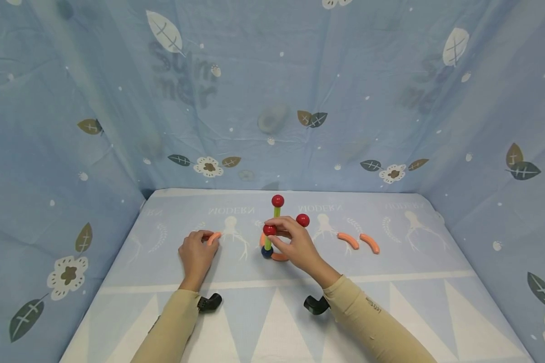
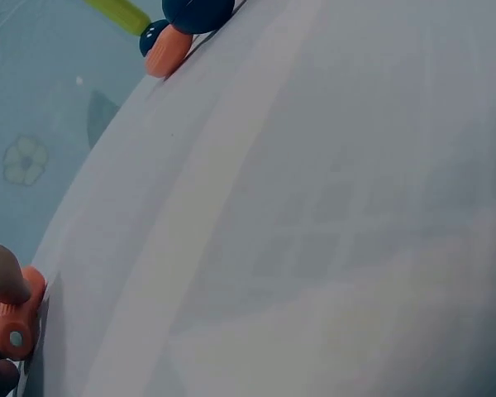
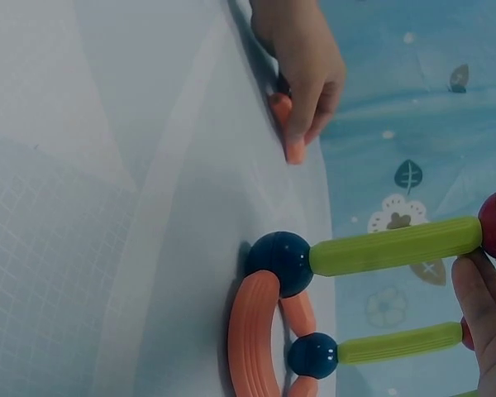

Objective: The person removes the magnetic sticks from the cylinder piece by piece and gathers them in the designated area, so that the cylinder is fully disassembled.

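On the table stands a toy frame with a base of curved orange rods [image 3: 252,339] and dark blue balls [image 1: 267,251]. Green rods [image 3: 397,246] rise from those balls and carry red balls [image 1: 278,200]. My right hand [image 1: 302,247] pinches the nearest red ball [image 1: 269,230], at the top of an upright green rod. Its fingers partly hide the frame in the head view. To the left, apart from the frame, my left hand [image 1: 197,258] holds a loose curved orange rod [image 1: 214,238] between thumb and fingers, low over the table or touching it.
Two more curved orange rods, a left one [image 1: 347,240] and a right one [image 1: 370,243], lie right of the frame. Patterned blue cloth [image 1: 272,126] walls the table [image 1: 272,302] at the back and sides. Black devices [image 1: 210,302] sit at both wrists.
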A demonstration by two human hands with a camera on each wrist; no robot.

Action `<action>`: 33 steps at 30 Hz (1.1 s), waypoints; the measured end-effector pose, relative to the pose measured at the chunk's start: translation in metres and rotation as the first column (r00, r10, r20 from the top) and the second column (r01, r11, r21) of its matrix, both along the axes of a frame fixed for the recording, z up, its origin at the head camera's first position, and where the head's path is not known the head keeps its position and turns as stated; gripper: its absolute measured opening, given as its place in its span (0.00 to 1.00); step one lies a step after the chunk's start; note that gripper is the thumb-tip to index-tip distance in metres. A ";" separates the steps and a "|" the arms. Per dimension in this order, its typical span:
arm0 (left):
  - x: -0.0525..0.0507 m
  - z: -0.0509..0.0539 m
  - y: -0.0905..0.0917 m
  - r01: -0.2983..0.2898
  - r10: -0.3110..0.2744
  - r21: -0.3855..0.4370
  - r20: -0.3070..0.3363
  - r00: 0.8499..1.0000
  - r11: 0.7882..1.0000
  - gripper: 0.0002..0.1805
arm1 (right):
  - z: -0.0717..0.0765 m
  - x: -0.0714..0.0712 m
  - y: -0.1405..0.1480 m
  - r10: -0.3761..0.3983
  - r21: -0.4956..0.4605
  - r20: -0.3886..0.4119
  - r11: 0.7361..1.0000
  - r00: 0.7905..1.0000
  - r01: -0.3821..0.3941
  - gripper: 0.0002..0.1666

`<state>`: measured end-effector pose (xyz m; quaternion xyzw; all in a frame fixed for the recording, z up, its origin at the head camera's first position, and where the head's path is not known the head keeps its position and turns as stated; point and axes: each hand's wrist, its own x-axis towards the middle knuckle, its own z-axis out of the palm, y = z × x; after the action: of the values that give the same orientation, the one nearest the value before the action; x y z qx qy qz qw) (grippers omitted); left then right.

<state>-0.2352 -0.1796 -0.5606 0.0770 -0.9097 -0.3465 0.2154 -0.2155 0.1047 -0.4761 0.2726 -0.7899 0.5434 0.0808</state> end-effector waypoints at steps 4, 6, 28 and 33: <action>0.001 -0.001 -0.001 0.001 -0.001 0.000 0.013 1.000 1.000 0.11 | -0.006 -0.003 0.001 0.002 0.000 -0.010 1.000 1.000 -0.002 0.23; 0.000 -0.002 -0.001 0.000 0.000 0.001 0.021 1.000 1.000 0.12 | -0.006 -0.003 0.001 0.001 0.000 -0.009 1.000 1.000 -0.001 0.22; 0.000 -0.001 0.000 0.029 -0.029 0.023 -0.036 0.999 0.999 0.17 | -0.006 -0.003 0.001 0.014 -0.001 0.001 1.000 1.000 -0.014 0.21; 0.001 0.003 0.007 0.064 -0.060 0.030 -0.102 0.993 0.998 0.17 | -0.007 -0.004 0.001 0.017 -0.002 -0.004 1.000 1.000 -0.017 0.21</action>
<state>-0.2345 -0.1729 -0.5578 0.0347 -0.8937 -0.3716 0.2489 -0.2191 0.1060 -0.4827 0.2801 -0.7868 0.5444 0.0781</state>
